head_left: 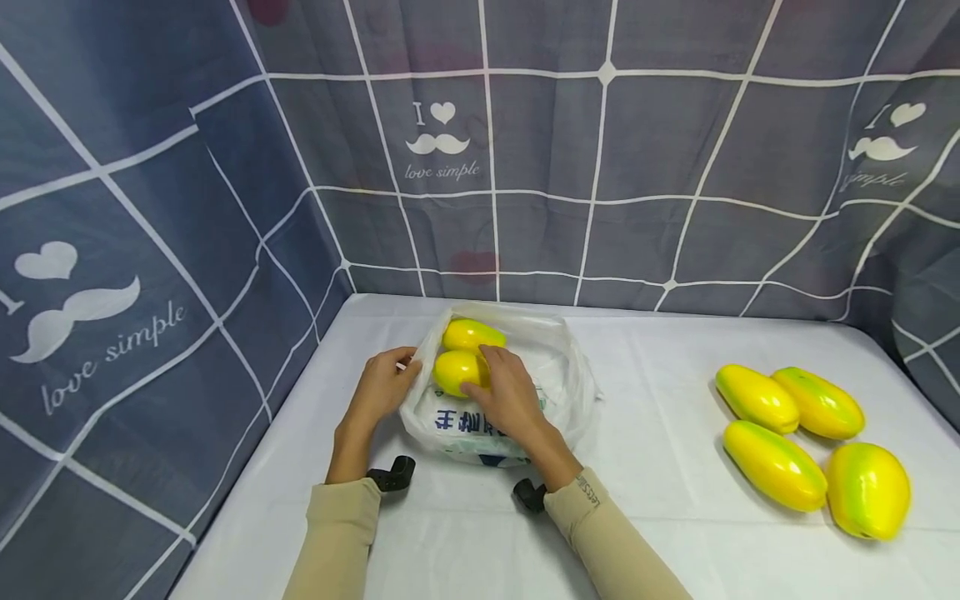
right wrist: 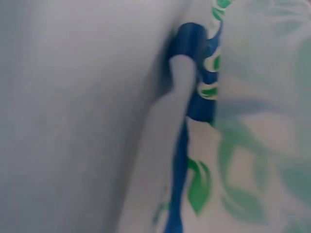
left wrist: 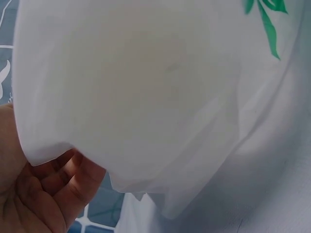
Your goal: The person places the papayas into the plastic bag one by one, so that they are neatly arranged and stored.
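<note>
Yellow-green oval mango [head_left: 457, 372] lies inside the thin white plastic bag [head_left: 555, 392] on the white tabletop [head_left: 660, 467] — its long axis crosswise. Right hand [head_left: 506, 392] curls over it; left hand [head_left: 386, 385] pinches the bag's rim just beside.

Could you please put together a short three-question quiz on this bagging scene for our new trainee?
1. How many mangoes lie loose on the table, outside the plastic bag?
2. True or false: the right hand rests on a mango in the bag.
3. What does the left hand hold: (a) a loose mango, (b) the bag's edge, (c) nothing?

Key: 1. Four. 2. True. 3. (b).
</note>
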### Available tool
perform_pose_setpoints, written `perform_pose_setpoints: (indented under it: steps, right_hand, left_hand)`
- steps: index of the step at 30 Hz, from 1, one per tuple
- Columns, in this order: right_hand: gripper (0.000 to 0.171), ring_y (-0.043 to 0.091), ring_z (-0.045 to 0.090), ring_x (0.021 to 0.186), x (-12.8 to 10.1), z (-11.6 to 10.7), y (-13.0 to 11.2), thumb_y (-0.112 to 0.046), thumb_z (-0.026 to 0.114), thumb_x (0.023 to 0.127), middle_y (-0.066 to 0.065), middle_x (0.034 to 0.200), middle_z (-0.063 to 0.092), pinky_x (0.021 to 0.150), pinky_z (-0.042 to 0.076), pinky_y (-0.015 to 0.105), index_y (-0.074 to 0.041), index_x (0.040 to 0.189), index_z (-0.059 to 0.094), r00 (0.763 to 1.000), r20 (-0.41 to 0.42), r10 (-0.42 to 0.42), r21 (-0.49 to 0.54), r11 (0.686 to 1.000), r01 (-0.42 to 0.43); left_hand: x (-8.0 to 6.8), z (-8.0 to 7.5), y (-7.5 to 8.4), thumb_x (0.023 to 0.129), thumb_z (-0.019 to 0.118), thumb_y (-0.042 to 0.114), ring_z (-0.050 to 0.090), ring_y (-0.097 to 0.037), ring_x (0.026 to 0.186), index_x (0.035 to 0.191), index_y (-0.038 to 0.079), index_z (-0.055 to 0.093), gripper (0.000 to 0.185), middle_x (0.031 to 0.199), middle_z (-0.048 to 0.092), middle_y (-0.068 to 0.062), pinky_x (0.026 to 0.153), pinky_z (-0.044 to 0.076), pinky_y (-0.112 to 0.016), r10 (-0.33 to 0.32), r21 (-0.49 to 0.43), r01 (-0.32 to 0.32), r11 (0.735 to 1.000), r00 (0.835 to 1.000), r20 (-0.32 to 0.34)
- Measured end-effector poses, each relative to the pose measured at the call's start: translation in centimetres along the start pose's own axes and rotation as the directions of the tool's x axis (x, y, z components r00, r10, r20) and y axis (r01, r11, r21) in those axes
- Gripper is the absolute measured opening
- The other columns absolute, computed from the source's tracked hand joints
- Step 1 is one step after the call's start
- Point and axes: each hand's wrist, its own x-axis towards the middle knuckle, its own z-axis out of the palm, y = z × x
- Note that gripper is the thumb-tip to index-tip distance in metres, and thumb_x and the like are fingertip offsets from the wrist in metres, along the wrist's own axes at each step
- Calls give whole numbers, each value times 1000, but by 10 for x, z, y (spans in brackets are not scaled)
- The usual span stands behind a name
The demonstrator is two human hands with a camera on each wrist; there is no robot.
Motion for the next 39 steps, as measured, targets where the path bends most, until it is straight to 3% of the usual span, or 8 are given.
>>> perform_pose_setpoints:
  steps: [6, 18, 31, 35, 39]
  right_hand:
    - [54, 34, 45, 130, -18, -17, 1, -24, 75, 89, 19, 137, 54, 108, 34, 48, 3, 133, 56, 998, -36, -55, 1, 999, 55]
    - [40, 34, 52, 124, -52, -53, 36, -22, 70, 93, 18, 130, 60, 103, 40, 50, 2, 124, 64, 977, -193, -96, -22, 995, 93]
    - [42, 39, 53, 119, -92, -94, 74, -14, 76, 86, 21, 123, 61, 98, 41, 53, 7, 120, 63, 952, -269, -145, -132, 985, 113]
    - [46, 41, 52, 119, -98, -111, 81, -10, 77, 84, 24, 125, 60, 98, 40, 56, 8, 123, 60, 954, -263, -144, -158, 982, 105]
    - [49, 44, 51, 120, -102, -131, 86, -10, 77, 84, 27, 127, 58, 99, 39, 58, 8, 126, 58, 966, -241, -91, -177, 983, 49]
  left_hand:
    - [0, 0, 1, 100, 56, 15, 63, -29, 92, 129, -2, 62, 34, 110, 64, -18, 82, 52, -43, -5, 3, 5, 1000, 1000, 14]
    - [2, 2, 3, 100, 55, 16, 62, -28, 92, 130, -1, 62, 35, 112, 63, -17, 81, 52, -42, -24, 2, 23, 1000, 1000, 20]
    - [2, 3, 3, 100, 55, 17, 61, -28, 93, 132, -1, 60, 37, 114, 62, -18, 80, 52, -42, -32, 5, 32, 999, 999, 36]
    - [2, 3, 1, 100, 55, 16, 61, -28, 93, 130, -1, 62, 35, 113, 62, -18, 81, 51, -42, -34, 5, 34, 999, 999, 25]
    - [2, 4, -1, 100, 56, 15, 62, -28, 92, 129, -2, 62, 35, 112, 63, -18, 80, 52, -42, -13, 5, 13, 1000, 1000, 25]
